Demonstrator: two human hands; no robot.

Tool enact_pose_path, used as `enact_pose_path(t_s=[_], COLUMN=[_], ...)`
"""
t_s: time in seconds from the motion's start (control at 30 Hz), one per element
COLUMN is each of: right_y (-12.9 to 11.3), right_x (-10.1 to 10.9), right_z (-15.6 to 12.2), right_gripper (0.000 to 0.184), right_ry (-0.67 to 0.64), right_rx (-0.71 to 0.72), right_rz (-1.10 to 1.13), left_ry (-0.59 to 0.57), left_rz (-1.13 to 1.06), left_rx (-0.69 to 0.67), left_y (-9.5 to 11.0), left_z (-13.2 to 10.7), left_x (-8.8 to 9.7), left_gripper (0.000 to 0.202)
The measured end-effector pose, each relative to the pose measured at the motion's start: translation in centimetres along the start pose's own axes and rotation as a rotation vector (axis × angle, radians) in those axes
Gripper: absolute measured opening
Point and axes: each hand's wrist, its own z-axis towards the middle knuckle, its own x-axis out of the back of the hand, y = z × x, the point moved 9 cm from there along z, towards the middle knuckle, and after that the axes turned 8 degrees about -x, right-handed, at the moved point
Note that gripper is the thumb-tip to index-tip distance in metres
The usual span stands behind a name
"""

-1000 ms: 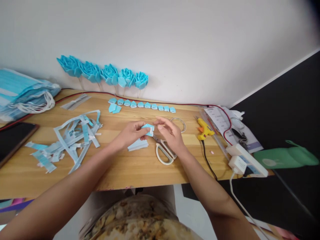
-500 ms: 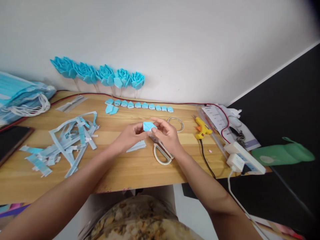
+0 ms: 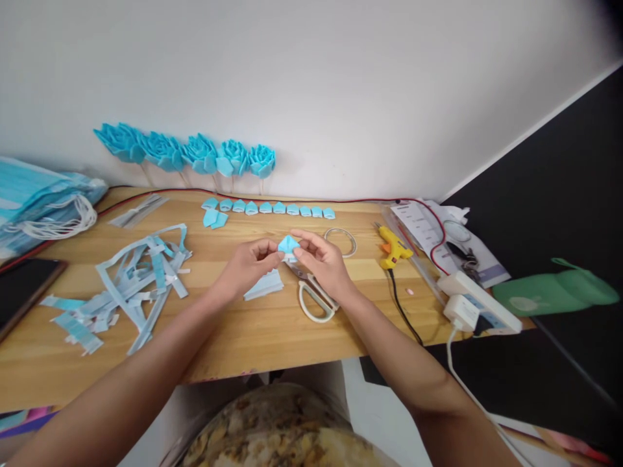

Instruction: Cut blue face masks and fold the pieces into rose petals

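Between my two hands is a small folded blue fabric piece [image 3: 289,244], its top coming to a point. My left hand [image 3: 253,259] pinches its left side with thumb and fingers, and my right hand [image 3: 318,255] pinches the right side. Scissors [image 3: 317,299] with white handles lie under and beside my right hand. A pale blue fabric strip [image 3: 264,285] rests on the table below my left hand. Beyond the hands runs a row of folded blue petals [image 3: 279,208], with a few more petals [image 3: 215,218] at its left end.
Blue fabric flowers [image 3: 199,154] on sticks lean on the wall. Cut scraps [image 3: 129,285], a phone [image 3: 24,288] and bundled masks [image 3: 43,201] lie left. To the right are a tape ring [image 3: 341,242], a yellow glue gun [image 3: 392,246], a power strip [image 3: 479,305] and a green bottle [image 3: 555,290].
The blue piece has turned from a flatter slanted shape to one with its point upward, and both hands have shifted their hold slightly. The view has tilted a little.
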Motion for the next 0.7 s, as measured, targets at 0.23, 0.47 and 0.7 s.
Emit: enact_pose_path(t_s=[0.23, 0.47, 0.7], right_y=[0.6, 0.6, 0.4], right_x=[0.0, 0.8, 1.1], right_z=[0.0, 0.3, 0.5], right_gripper=[0.036, 0.036, 0.02], right_ry=[0.018, 0.07, 0.145], right_rx=[0.004, 0.009, 0.098], right_rz=[-0.051, -0.079, -0.559], left_ry=[0.004, 0.162, 0.325], left_rz=[0.028, -0.04, -0.137], left_rx=[-0.014, -0.026, -0.03], left_y=[-0.1, -0.7, -0.3], left_z=[0.1, 0.2, 0.0], left_x=[-0.1, 1.7, 3.8], left_gripper=[0.033, 0.022, 0.018])
